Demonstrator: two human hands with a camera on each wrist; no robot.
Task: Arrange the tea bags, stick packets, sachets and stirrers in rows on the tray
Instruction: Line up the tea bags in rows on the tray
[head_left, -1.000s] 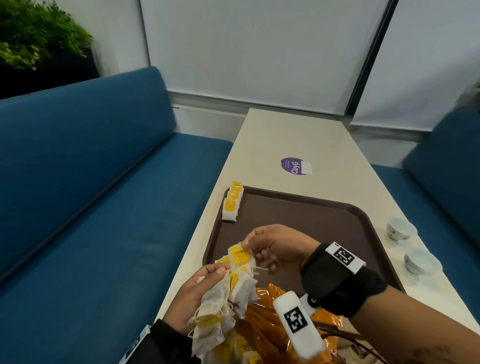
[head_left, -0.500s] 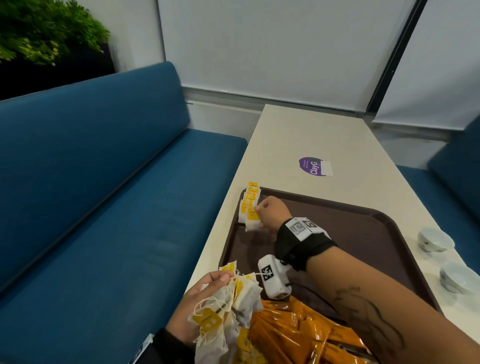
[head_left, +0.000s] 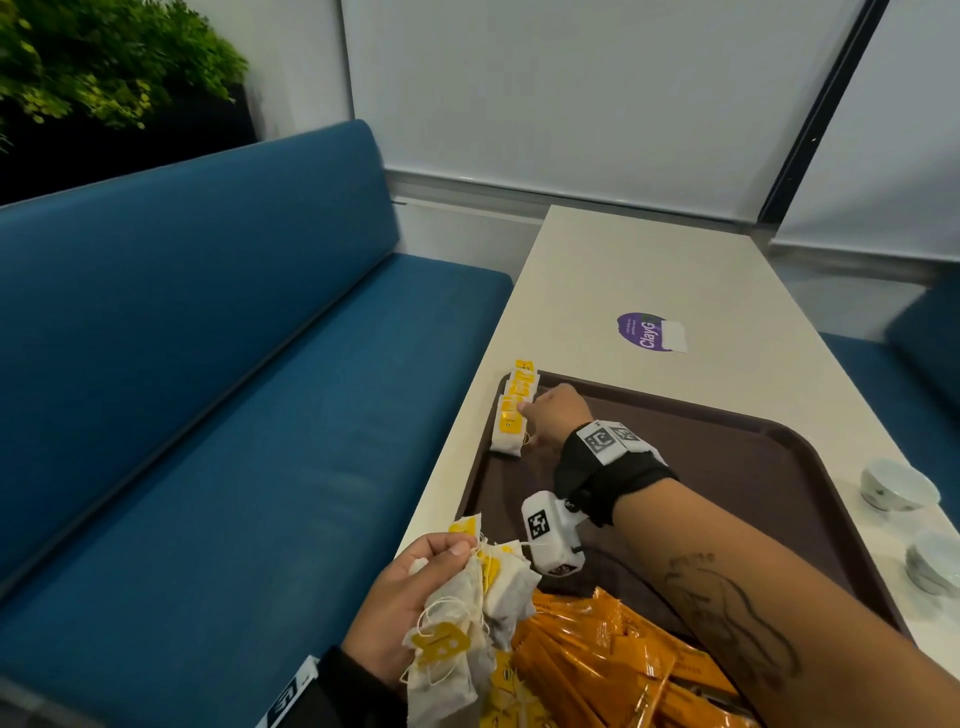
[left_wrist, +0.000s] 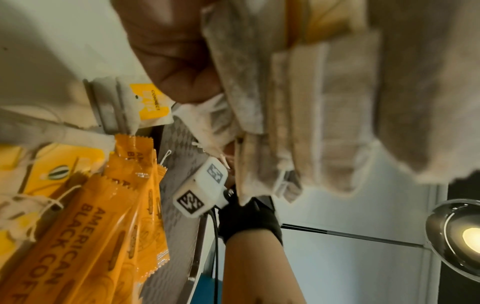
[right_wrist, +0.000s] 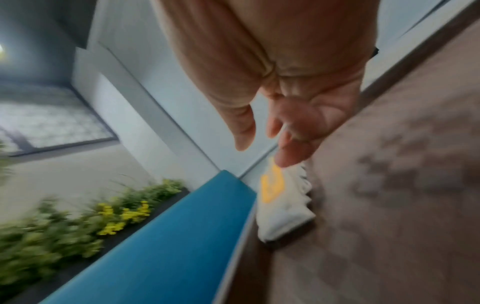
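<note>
Since the frame a second ago, the right hand (head_left: 553, 415) has carried one tea bag from the bunch to the far-left corner of the tray (head_left: 769, 457) and now rests loose, fingers slack, fingertips (right_wrist: 285, 160) just touching the row of tea bags (head_left: 511, 415) laid there. Whether it has fully let go is hard to say; the right wrist view is smeared with motion.

Nearer the body, the left hand (head_left: 410, 608) grips a bunch of tea bags (head_left: 483, 613), fingers curled round the paper bodies while strings and yellow tags dangle.

These bags look very light, soft and crushable, with strings likely to tangle; pinching one by its top edge or tag should free it cleanly from the clump. Orange stick packets (head_left: 623, 670) lie heaped at the tray's near edge, glossy and probably slippery, best taken across the middle.

No stirrers or sachets can be made out; the pile is cut off by the frame and partly covered by the right forearm.
</note>
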